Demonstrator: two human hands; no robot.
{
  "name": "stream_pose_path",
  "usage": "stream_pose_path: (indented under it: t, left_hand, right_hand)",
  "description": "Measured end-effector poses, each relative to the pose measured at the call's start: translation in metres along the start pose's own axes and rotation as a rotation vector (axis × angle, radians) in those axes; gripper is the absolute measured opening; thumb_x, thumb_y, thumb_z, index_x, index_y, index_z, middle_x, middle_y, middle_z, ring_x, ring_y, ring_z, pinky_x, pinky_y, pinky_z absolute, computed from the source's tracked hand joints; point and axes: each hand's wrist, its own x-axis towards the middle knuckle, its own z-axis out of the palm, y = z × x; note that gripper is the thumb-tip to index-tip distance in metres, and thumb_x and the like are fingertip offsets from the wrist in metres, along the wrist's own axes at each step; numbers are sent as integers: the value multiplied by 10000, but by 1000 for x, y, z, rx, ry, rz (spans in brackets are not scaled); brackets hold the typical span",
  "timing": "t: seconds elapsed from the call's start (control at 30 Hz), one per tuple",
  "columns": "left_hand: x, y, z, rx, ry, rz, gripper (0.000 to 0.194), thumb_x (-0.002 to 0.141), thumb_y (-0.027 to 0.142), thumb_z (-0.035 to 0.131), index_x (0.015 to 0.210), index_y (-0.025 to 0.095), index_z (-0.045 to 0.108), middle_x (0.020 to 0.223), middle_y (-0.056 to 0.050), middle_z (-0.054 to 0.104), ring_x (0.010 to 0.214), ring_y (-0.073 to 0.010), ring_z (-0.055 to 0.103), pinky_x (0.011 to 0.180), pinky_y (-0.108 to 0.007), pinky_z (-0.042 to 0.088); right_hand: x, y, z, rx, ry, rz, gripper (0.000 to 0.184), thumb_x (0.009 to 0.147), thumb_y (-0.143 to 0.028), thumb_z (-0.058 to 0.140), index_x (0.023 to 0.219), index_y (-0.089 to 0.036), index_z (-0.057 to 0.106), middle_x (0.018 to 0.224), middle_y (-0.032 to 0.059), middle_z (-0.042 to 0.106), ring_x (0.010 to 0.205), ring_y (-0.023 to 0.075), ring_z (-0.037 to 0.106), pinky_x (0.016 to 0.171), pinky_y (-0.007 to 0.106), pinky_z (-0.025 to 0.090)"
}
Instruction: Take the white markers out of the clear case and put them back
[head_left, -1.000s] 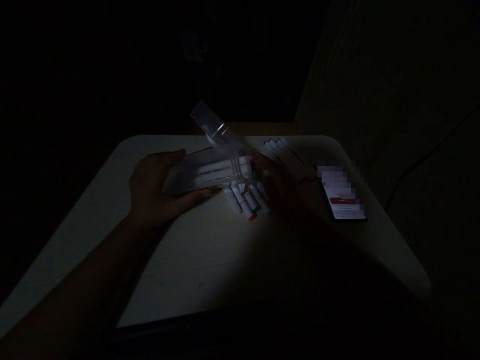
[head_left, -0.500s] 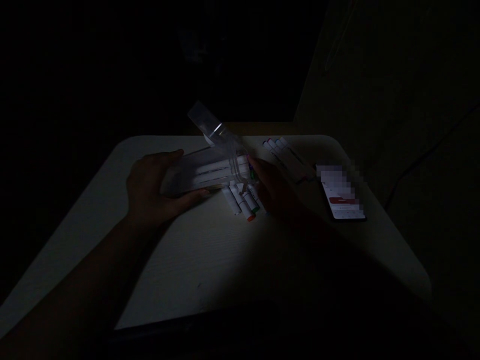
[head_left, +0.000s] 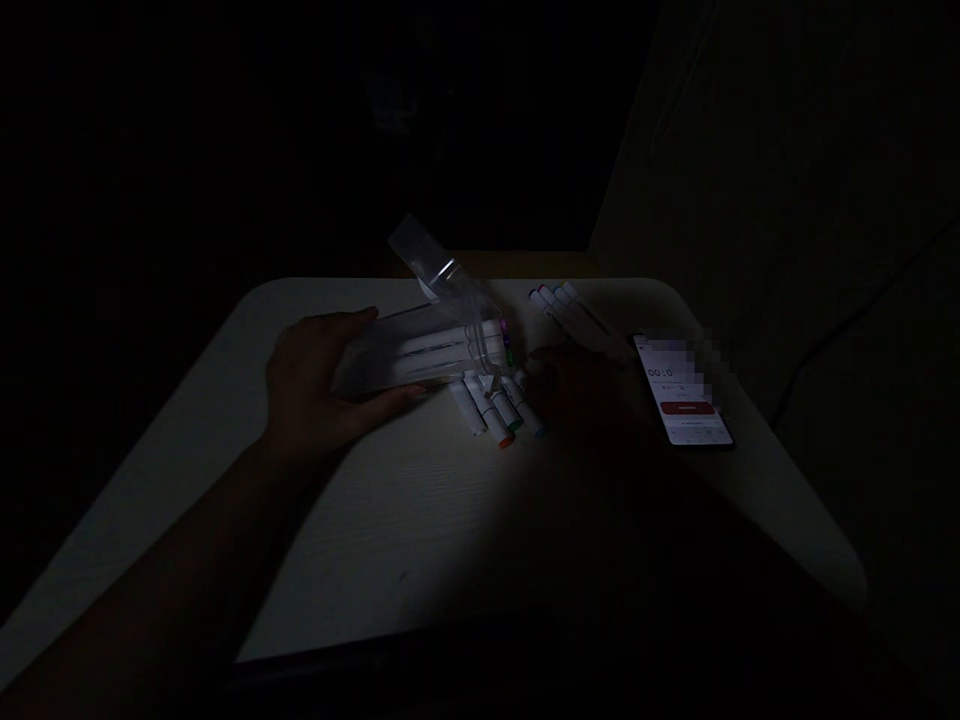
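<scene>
Several markers (head_left: 450,348) may spill if the left hand (head_left: 306,380), gripping the clear case (head_left: 375,352), tilts it; right hand (head_left: 566,380) too dark to judge.

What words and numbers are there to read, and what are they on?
"00:0" on the phone screen; anything after it is blurred out.
Red button on that screen: too small to read.
Cased markers: dark marks, too small and dim.
Loose markers: nothing readable.

The person's bare, rounded left hand (head_left: 307,375) has a long, slim thumb (head_left: 386,405); the bare left forearm (head_left: 195,530) widens smoothly from a narrow wrist. The bare right hand (head_left: 570,385) and right forearm (head_left: 697,520) are shadowy shapes, too dark for detail.
</scene>
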Motion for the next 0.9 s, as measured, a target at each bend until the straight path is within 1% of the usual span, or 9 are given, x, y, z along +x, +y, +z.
stream_pose_path:
  t: [0.1,0.27,0.4,0.5,0.6,0.7,0.77,0.83,0.9]
  left_hand:
    - [0,0,0,-10,3,-1,776,542,576,695,1192,212,479,1066,-78,600,963,-252,568,839,-379,443]
    - [0,0,1,-15,14,-7,776,535,570,703,1192,222,479,1061,-72,601,956,-247,570,839,-379,445]
    - [0,0,1,-23,20,-8,770,536,564,705,1188,216,484,1061,-77,604,961,-249,573,844,-377,448]
    - [0,1,1,-20,27,-10,768,537,568,703,1180,207,491,1056,-86,605,960,-253,575,841,-377,451]
    - [0,2,0,-12,22,-9,768,540,562,705,1176,187,495,1051,-95,606,960,-256,576,843,-374,449]
    - [0,2,0,-20,22,-4,761,545,562,702,1177,192,492,1048,-88,608,953,-253,577,832,-366,449]
    - [0,1,0,-19,24,-5,757,545,561,702,1179,207,487,1049,-77,608,950,-249,576,827,-362,448]
    - [0,0,0,-16,26,-13,758,542,565,701,1180,216,485,1054,-71,606,951,-249,572,828,-364,444]
    - [-1,0,1,-16,23,-26,760,542,569,699,1182,224,480,1058,-67,604,953,-248,569,827,-366,442]
  right_hand:
    - [-1,-1,0,-45,-4,-10,368,797,-408,455,1039,-181,614,979,95,663,911,252,598,808,415,416]
    - [-2,4,1,-136,-37,38,285,791,-396,460,868,-184,634,882,93,664,807,242,607,717,384,424]
    - [-2,5,-1,-91,45,80,248,809,-313,435,876,-179,632,888,87,659,777,208,602,677,338,432]
    - [-1,3,-5,94,197,120,216,797,-262,469,902,-166,632,922,84,653,809,194,600,690,319,458]
    - [-1,3,-8,293,439,151,207,789,-243,509,949,-168,618,977,75,642,883,185,593,750,317,481]
    - [-1,5,-10,361,665,128,196,811,-240,487,974,-202,589,1016,67,616,942,187,575,784,333,490]
    - [0,10,-10,451,748,104,242,834,-268,457,1059,-223,533,1051,70,577,925,185,580,751,337,505]
    - [1,17,-11,600,820,70,317,853,-304,426,1165,-250,432,1081,69,517,900,175,584,708,330,521]
    - [1,24,-12,732,884,36,362,866,-333,397,1220,-283,340,1076,57,464,880,158,582,691,323,529]
